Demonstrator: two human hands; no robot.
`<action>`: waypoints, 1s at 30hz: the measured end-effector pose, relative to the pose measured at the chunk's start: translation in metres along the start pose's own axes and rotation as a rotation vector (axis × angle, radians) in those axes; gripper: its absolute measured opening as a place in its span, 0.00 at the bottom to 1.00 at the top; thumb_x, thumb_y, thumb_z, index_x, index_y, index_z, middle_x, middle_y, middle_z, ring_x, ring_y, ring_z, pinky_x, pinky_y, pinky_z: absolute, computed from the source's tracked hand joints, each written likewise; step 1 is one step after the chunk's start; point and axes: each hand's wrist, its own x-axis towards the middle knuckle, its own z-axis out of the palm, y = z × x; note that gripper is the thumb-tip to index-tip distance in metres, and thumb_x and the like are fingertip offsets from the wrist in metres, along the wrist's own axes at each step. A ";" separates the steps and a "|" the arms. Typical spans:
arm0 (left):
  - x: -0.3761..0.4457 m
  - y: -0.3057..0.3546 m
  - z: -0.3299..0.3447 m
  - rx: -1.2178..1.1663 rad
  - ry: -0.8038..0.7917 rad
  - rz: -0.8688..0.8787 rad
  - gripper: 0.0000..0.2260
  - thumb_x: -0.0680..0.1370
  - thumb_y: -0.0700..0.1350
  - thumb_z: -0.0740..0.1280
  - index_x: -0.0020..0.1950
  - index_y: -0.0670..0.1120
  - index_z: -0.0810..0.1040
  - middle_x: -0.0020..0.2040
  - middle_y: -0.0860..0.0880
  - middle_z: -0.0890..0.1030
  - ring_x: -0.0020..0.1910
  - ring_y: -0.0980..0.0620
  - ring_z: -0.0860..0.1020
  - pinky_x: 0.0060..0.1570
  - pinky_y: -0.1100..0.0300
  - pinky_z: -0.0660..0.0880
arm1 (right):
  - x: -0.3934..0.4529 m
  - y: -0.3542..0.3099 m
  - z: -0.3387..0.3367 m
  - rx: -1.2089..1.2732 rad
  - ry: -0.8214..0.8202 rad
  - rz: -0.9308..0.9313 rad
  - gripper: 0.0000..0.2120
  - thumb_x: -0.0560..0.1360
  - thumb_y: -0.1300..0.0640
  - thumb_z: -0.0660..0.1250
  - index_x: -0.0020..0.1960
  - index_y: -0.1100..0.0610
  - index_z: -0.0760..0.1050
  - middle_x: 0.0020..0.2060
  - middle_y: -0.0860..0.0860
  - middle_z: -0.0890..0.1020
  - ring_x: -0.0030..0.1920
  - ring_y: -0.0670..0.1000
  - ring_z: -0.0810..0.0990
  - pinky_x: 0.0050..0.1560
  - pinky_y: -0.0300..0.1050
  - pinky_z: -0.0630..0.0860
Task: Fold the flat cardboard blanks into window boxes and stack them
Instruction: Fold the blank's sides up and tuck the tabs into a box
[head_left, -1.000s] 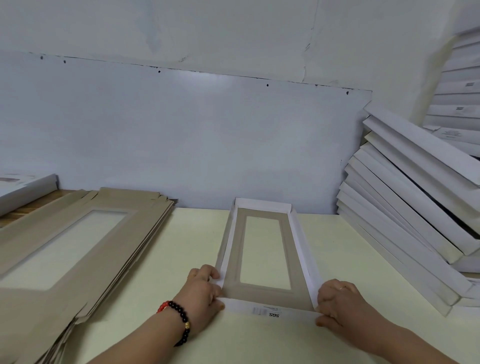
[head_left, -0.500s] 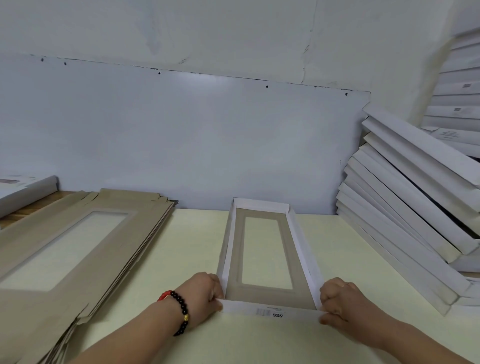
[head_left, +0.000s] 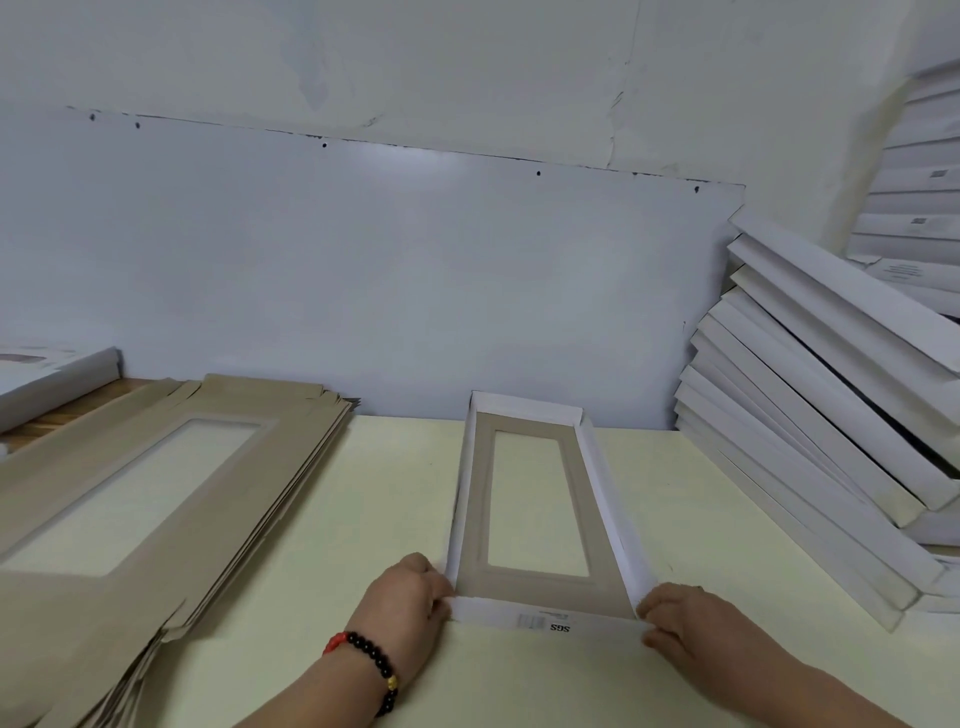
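Gripping the near corners of a half-folded window box (head_left: 540, 512), the left hand (head_left: 410, 608) and the right hand (head_left: 685, 618) pinch its near end flap, fingers curled. The box lies near the middle of the pale surface (head_left: 395, 493), window face down, walls raised. Flat brown blanks (head_left: 156, 483) are piled at the left edge; finished white boxes (head_left: 821, 415) lean stacked at the right.
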 end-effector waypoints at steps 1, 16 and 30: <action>0.001 0.001 0.000 0.031 -0.017 -0.008 0.10 0.79 0.44 0.61 0.54 0.49 0.82 0.49 0.52 0.72 0.49 0.53 0.75 0.48 0.67 0.68 | 0.001 -0.004 -0.006 -0.064 -0.016 -0.041 0.12 0.78 0.44 0.62 0.53 0.47 0.81 0.57 0.37 0.77 0.56 0.38 0.75 0.56 0.29 0.65; 0.018 0.028 -0.003 0.362 -0.274 -0.055 0.13 0.80 0.40 0.58 0.59 0.45 0.79 0.45 0.48 0.70 0.55 0.46 0.76 0.51 0.60 0.70 | 0.068 -0.124 0.026 -0.209 0.028 -0.258 0.13 0.82 0.53 0.52 0.61 0.54 0.72 0.56 0.54 0.75 0.57 0.56 0.73 0.57 0.50 0.67; 0.046 0.037 -0.034 0.780 -0.468 0.361 0.20 0.75 0.49 0.67 0.67 0.55 0.70 0.71 0.47 0.59 0.69 0.45 0.59 0.69 0.51 0.60 | 0.078 -0.128 0.034 -0.159 -0.046 -0.189 0.11 0.80 0.60 0.54 0.59 0.58 0.73 0.53 0.57 0.76 0.52 0.59 0.75 0.48 0.52 0.70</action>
